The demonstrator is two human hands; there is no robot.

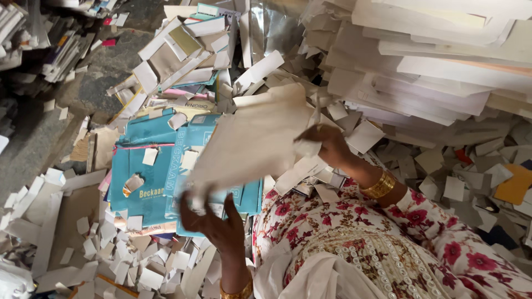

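Both hands grip one large, pale sheet of paper (252, 141), blurred and held up over the heap: the left hand (213, 221) pinches its lower edge, the right hand (327, 144) clasps its upper right corner. Beneath lie teal booklet covers (147, 166) among white paper scraps (111, 260), with a stack of white sheets (421, 61) just beyond the right hand.

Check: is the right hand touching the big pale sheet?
Touching. The head view shows the right hand pinching the pale sheet at its edge.
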